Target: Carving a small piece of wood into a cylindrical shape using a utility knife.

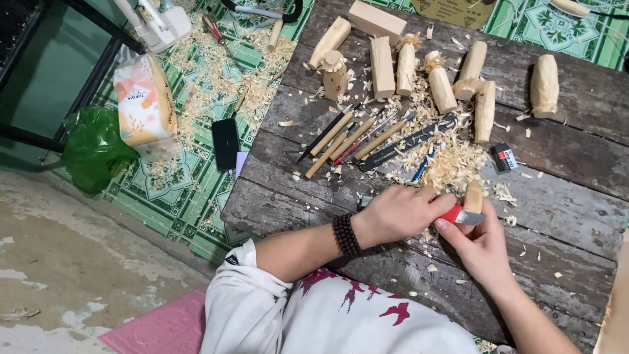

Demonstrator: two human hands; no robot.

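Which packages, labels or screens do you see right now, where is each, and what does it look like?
Paper bag: on the green mat left of the bench, white and orange, crumpled.
Green plastic bag: floor, beside the paper bag.
Phone: on the mat, dark rectangular screen, off.
Small box: on the bench right of the shavings, black with a red-and-white label.

Two hands work at the near edge of the tabletop: the left hand and the right hand. Between them sit one red-handled knife and one small wooden piece. Along the far side lie about nine more carved wooden blocks, some roughly shaped into figures. One row of some seven or eight slim carving tools lies mid-table; the exact count is hard to tell among the shavings. One small black-and-white box rests nearby. On the floor mat lie one black phone, one paper bag and one green plastic bag.
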